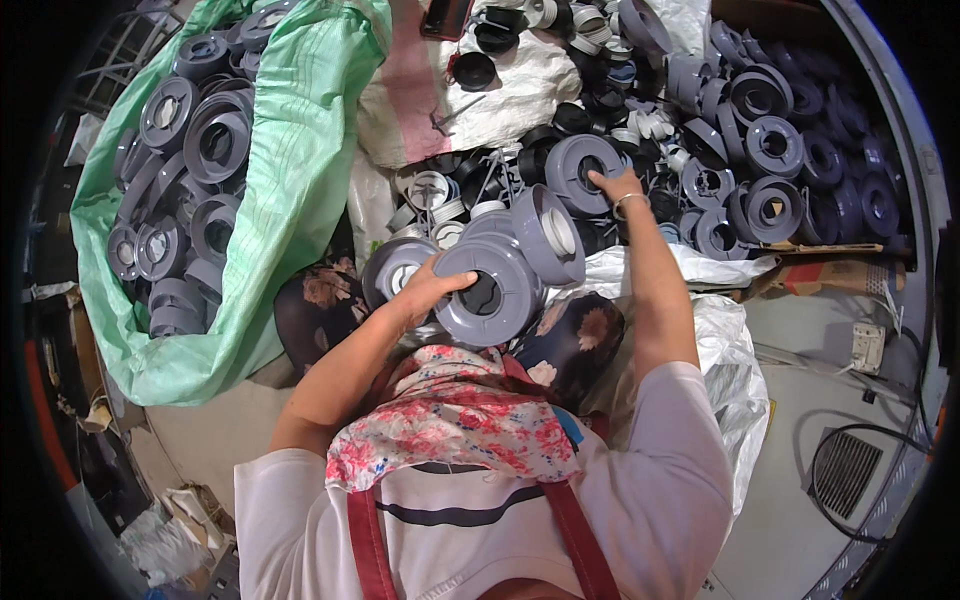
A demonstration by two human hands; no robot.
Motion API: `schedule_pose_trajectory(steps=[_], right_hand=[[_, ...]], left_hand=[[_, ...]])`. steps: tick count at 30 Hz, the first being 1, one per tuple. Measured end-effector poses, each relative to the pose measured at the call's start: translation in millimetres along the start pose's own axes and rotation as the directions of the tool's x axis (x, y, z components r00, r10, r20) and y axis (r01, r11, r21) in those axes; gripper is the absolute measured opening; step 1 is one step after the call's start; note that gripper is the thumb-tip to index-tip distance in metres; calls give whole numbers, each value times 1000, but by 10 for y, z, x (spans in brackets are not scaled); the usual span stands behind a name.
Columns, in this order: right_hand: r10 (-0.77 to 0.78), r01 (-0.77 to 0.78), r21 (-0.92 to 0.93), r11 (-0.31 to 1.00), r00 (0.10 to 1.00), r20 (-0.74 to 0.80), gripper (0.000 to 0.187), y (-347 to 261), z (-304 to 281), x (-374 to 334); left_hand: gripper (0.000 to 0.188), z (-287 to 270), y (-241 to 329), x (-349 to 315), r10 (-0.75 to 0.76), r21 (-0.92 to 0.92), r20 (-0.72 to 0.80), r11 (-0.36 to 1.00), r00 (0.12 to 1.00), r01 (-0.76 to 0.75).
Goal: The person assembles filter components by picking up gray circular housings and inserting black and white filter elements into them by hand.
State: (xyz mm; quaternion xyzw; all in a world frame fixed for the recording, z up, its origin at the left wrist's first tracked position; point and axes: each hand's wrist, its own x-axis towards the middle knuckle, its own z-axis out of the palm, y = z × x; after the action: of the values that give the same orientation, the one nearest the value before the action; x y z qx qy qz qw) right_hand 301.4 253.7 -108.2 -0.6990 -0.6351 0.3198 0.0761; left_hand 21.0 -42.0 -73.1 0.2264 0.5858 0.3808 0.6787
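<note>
My left hand (pixel 428 290) is closed on the rim of a grey plastic flanged ring (pixel 512 308) with a dark centre, held over my lap; the thumb lies on its face, the other fingers are hidden beneath. Farther out to the right, my right hand (pixel 618 186) grips a second grey flanged ring (pixel 566 168) at the edge of the heap, thumb at its central hole. Between the two, a tilted grey ring (pixel 534 228) with a white threaded insert (pixel 560 234) leans against the held one. Another grey ring (pixel 378 268) lies just left of my left hand.
A green woven sack (pixel 300 190) full of grey rings stands at left. Black and white caps (pixel 600 95) lie heaped ahead, beside a pile of grey rings (pixel 774 147) at right. White sacking (pixel 730 360) and a black cable (pixel 815 480) lie to my right.
</note>
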Motion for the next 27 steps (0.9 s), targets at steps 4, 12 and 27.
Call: schedule_pose_trajectory(steps=[4,12,27], right_hand=[[30,-102,248,963,960,279,85,-29,-111,101],[-114,-102,985,140,986,119,29,-14,-509,-665],[-289,-406,904,135,857,427,37,-136,-427,-1817]], left_hand=[[102,30,-182,47,81,315,-91,948,993,-48],[110,244,314,84,298,665,-36,720,954,-199],[99,192,412,-85,-50,-111,351,989,935,94]])
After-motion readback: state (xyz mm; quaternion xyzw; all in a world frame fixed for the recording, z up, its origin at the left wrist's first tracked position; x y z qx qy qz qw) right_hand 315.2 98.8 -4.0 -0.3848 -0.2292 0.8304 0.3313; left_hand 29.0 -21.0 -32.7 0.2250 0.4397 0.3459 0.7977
